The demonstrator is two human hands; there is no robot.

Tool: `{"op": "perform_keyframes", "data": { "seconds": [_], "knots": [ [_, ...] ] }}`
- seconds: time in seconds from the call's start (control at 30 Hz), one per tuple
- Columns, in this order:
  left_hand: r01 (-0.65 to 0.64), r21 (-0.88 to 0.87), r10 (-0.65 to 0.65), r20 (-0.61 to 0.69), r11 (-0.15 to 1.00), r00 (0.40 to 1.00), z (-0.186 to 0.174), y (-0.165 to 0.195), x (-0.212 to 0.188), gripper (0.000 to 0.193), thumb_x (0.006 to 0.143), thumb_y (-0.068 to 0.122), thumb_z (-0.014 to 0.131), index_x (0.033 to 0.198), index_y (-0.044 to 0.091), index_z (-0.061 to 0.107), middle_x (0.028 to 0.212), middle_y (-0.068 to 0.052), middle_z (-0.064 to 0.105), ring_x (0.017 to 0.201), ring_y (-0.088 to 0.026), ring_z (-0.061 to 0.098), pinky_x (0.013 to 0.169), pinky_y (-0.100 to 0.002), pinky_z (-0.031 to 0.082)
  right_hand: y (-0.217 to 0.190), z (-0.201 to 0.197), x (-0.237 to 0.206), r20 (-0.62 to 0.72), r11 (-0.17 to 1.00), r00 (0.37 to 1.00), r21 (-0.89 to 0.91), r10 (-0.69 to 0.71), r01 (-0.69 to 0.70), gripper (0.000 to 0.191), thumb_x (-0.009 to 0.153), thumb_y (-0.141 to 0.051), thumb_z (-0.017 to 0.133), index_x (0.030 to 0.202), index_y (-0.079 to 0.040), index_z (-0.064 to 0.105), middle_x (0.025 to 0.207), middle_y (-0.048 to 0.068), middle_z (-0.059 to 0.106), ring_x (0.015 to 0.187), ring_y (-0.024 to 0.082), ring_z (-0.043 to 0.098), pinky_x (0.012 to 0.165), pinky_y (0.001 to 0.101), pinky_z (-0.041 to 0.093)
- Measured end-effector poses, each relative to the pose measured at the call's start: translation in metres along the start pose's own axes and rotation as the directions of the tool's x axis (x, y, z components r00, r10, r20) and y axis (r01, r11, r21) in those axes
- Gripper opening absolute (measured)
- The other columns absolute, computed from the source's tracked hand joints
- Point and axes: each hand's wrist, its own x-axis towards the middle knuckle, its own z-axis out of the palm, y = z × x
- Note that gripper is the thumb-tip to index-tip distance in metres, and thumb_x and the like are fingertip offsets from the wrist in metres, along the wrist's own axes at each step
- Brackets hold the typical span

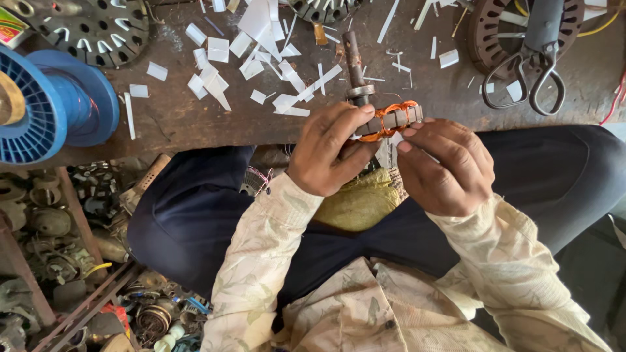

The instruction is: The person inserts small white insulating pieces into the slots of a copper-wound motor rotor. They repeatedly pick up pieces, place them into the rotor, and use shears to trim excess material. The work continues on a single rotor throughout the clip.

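Hands: left hand (326,151) and right hand (445,166) each pinch the copper-wound armature (390,120) at the desk (176,117) edge; heavy steel core, fragile windings, so hold the core.

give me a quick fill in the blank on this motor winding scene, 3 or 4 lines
1. Both hands, the left hand and the right hand, hold a motor armature wound with ____ coloured wire.
2. The big wire spool at the left edge of the workbench is ____ in colour.
3. The metal tool with two finger loops at the top right is a pair of ____.
4. Small ____ paper strips lie scattered over the workbench.

Missing words: copper-orange; blue; scissors; white
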Motion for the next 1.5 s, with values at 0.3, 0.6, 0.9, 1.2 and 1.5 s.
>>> {"op": "perform_keyframes", "data": {
  "seconds": [0.3, 0.6, 0.9, 1.2, 1.5],
  "knots": [
    [-0.217, 0.142, 0.226, -0.050, 0.966, 0.973, 0.004, -0.005, 0.000, 0.038, 0.097, 0.001, 0.078, 0.120, 0.011, 0.049, 0.145, -0.018, 0.051, 0.125, -0.037, 0.062, 0.102, -0.051, 0.058, -0.002, -0.004, 0.001, 0.031, 0.998, 0.999, -0.060, -0.019, 0.021, 0.028, 0.084, 0.011, 0.087, 0.101, -0.003, 0.070, 0.107, 0.011, 0.071, 0.101, 0.028, 0.071, 0.091, 0.0430, 0.064],
    [-0.130, 0.214, 0.139, -0.027, 0.968, 0.990, 0.004, 0.003, -0.003, 0.037, 0.103, 0.005, 0.079, 0.132, 0.012, 0.056, 0.143, -0.014, 0.054, 0.124, -0.033, 0.065, 0.104, -0.048, 0.058, 0.003, -0.005, 0.000, 0.055, 0.998, 0.998, 0.063, 0.016, -0.020, 0.025, 0.082, 0.007, 0.091, 0.095, -0.003, 0.072, 0.105, 0.009, 0.074, 0.102, 0.026, 0.070, 0.092, 0.0419, 0.063],
    [-0.106, 0.194, 0.111, -0.015, 0.975, 0.994, 0.005, 0.006, -0.004, 0.040, 0.100, 0.002, 0.081, 0.131, 0.010, 0.056, 0.145, -0.015, 0.053, 0.124, -0.034, 0.065, 0.106, -0.049, 0.057, -0.003, -0.003, -0.001, 0.000, 0.964, 0.975, 0.150, 0.221, -0.218, 0.026, 0.082, 0.009, 0.089, 0.099, -0.001, 0.070, 0.102, 0.009, 0.072, 0.100, 0.028, 0.071, 0.085, 0.0345, 0.061],
    [-0.146, 0.135, 0.153, -0.041, 0.980, 0.987, 0.007, 0.008, 0.004, 0.034, 0.100, 0.002, 0.083, 0.124, 0.006, 0.060, 0.142, -0.018, 0.053, 0.122, -0.036, 0.065, 0.102, -0.051, 0.059, -0.016, -0.025, 0.040, 0.161, 0.996, 0.987, -0.084, 0.018, -0.004, 0.024, 0.073, 0.009, 0.086, 0.091, 0.002, 0.072, 0.090, 0.013, 0.070, 0.085, 0.029, 0.072, 0.076, 0.0384, 0.063],
    [-0.162, 0.131, 0.169, -0.047, 0.978, 0.985, 0.008, 0.010, 0.007, 0.027, 0.097, 0.001, 0.084, 0.114, 0.001, 0.062, 0.138, -0.020, 0.056, 0.119, -0.036, 0.065, 0.100, -0.051, 0.059, -0.021, -0.028, 0.053, 0.187, 0.996, 0.982, -0.089, -0.004, 0.021, 0.023, 0.072, 0.011, 0.084, 0.092, 0.006, 0.073, 0.091, 0.016, 0.068, 0.085, 0.030, 0.073, 0.074, 0.0388, 0.063]
  ]
}}
